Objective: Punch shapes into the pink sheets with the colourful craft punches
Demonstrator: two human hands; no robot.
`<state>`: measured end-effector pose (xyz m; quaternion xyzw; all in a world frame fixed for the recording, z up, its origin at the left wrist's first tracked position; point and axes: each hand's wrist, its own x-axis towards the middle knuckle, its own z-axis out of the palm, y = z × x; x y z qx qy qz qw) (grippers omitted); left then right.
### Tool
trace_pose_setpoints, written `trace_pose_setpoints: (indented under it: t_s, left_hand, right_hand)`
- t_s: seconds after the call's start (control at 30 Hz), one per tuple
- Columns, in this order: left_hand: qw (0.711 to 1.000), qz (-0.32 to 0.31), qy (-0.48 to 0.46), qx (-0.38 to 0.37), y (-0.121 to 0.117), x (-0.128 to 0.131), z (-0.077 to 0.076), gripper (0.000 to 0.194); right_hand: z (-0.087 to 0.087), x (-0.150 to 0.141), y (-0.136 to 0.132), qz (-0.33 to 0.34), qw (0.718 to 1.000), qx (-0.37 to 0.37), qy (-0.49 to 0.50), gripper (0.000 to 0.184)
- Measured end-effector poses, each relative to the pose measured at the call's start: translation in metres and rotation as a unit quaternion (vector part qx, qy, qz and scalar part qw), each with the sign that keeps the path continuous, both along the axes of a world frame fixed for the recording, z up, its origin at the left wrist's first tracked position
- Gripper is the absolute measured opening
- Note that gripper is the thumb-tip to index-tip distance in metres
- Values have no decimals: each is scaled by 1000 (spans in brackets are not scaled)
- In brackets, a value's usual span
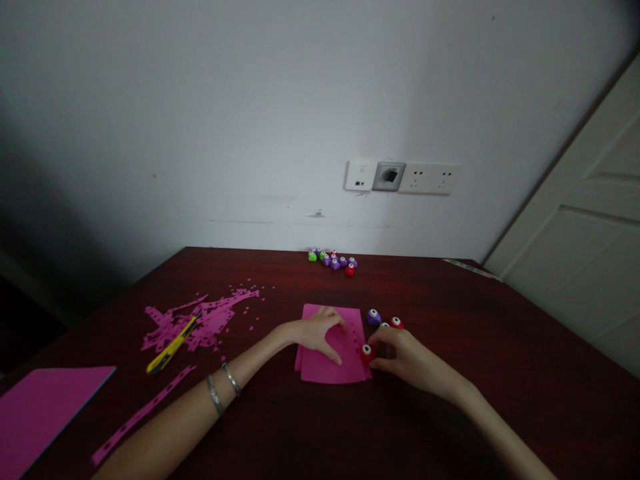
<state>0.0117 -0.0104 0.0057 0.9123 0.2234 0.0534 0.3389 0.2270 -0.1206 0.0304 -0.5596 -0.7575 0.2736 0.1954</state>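
Note:
A stack of pink paper sheets (330, 370) lies on the dark red table, with small punched holes along its right side. My left hand (320, 331) rests on the sheets, thumb and fingers spread apart. Between the thumb and fingers of my right hand (400, 353) is a small red craft punch (367, 353) with a white and black button on top. This punch sits at the right edge of the paper; whether the sheet is in its slot cannot be made out. Just beyond my right hand stand a purple punch (373, 317), another red punch (397, 323) and a partly hidden green one.
Several more punches (335, 263) stand by the wall. To the left lie pink paper scraps (215, 320), a yellow utility knife (173, 347), a punched pink strip (143, 415) and a large pink sheet (45, 413). Wall sockets (427, 179) are above the table.

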Motion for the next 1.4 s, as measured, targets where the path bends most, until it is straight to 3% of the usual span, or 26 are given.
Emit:
trace_pose_setpoints:
  t_s: [0.33, 0.6, 1.03, 1.23, 1.33, 1.4]
  left_hand:
    - [1000, -7, 15, 0, -2, 0, 6, 66]
    - [1000, -5, 19, -8, 0, -1, 1, 68]
    - [1000, -1, 5, -4, 0, -1, 0, 66]
    - [1000, -2, 6, 6, 0, 0, -1, 65]
    - [1000, -5, 5, 3, 0, -1, -1, 65]
    - [1000, -5, 8, 3, 1, -1, -1, 65]
  right_hand:
    - [23, 42, -2, -63, 997, -35, -27, 15]
    - [4, 65, 5, -117, 985, -127, -29, 22]
    - [-10, 62, 13, -64, 995, -64, -46, 20]
    - [-3, 66, 11, -46, 997, -59, -35, 25]
    - [-2, 73, 14, -65, 996, -59, -2, 35]
    - [-9, 81, 18, -115, 993, -24, 12, 42]
